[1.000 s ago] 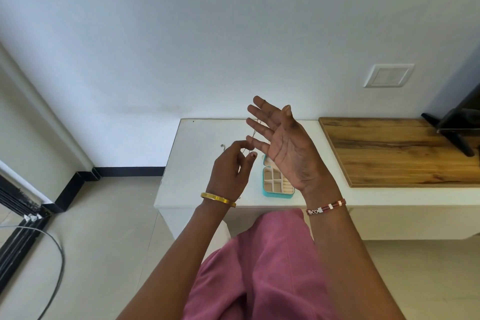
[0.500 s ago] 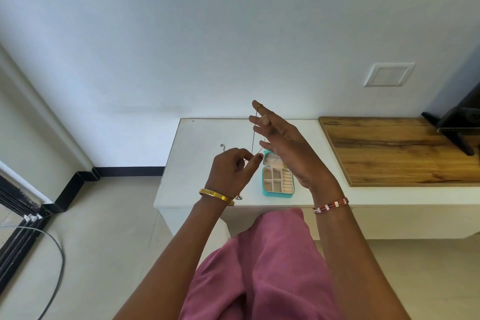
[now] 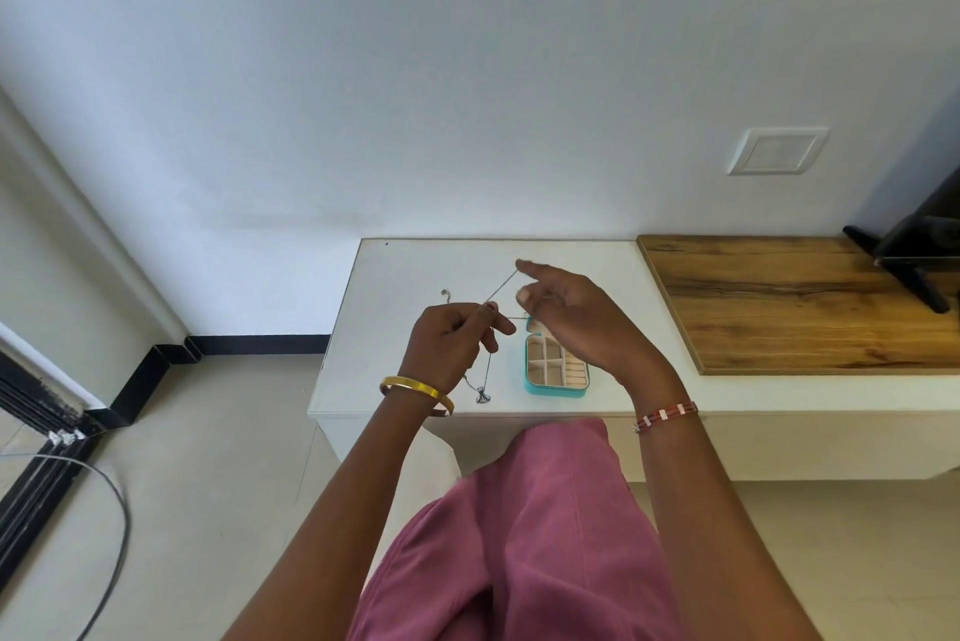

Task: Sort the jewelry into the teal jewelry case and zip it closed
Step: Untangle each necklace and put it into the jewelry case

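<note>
A thin silver chain necklace (image 3: 501,288) is stretched between both hands above the white table (image 3: 405,276). My left hand (image 3: 452,344) pinches the chain, and its pendant (image 3: 483,397) dangles below near the table's front edge. My right hand (image 3: 576,323) holds the chain's other end over its index finger, palm down. The teal jewelry case (image 3: 556,370) lies open on the table under my right hand, showing beige compartments; my hand partly covers its lid. A small silver piece (image 3: 445,293) lies on the table behind my left hand.
A wooden board (image 3: 789,302) covers the table to the right, with a black stand (image 3: 904,255) at its far end. A wall plate (image 3: 776,150) sits above. Cables (image 3: 104,510) run on the floor at left. My pink-clad knee (image 3: 530,536) is below the table edge.
My right hand has turned from upright with fingers spread to palm down and lower, drawing the chain taut. My left hand stayed in place, and the pendant now hangs lower.
</note>
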The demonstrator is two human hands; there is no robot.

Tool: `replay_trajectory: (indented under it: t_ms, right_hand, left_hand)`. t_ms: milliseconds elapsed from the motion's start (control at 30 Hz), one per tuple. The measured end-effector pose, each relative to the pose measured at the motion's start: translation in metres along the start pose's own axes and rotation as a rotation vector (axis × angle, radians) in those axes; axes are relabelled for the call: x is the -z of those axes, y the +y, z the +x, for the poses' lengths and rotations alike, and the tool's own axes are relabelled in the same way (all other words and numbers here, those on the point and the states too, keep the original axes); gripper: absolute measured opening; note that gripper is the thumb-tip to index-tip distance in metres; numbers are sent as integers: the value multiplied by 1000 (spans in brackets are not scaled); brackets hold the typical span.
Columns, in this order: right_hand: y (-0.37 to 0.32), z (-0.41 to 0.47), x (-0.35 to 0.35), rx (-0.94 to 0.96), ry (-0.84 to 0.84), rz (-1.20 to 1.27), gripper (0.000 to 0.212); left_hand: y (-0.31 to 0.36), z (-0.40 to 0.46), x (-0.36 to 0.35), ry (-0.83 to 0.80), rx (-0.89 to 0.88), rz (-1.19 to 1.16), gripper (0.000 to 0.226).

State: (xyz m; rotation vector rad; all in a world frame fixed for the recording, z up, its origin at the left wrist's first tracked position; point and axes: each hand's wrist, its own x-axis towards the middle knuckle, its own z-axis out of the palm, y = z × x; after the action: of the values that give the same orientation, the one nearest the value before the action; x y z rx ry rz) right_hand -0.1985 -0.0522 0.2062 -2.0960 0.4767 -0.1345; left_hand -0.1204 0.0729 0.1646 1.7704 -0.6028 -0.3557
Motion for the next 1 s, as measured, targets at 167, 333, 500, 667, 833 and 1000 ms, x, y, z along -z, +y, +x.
replay_trajectory:
  t_ms: [167,333,500,667,833,1000]
  right_hand:
    - [5,-1,-6,12,5,-60,25]
    - [2,-6,-17,129,97,-131,20]
    - [7,-2,-28,233,224,-352,22]
    - [13,0,-37,434,396,-498,13]
    - [18,0,-41,538,563,-600,9]
    - [23,1,-42,529,608,-593,5]
  left_hand:
    - [2,0,3,-90,186,-190,36]
    - [3,2,3,-66,316,-318,27]
    - [8,0,5,-95,383,-454,27]
    - [10,2,5,-108,452,-489,29]
    - [12,4,5,-111,524,-584,25]
    - [13,4,5,-100,530,-551,30]
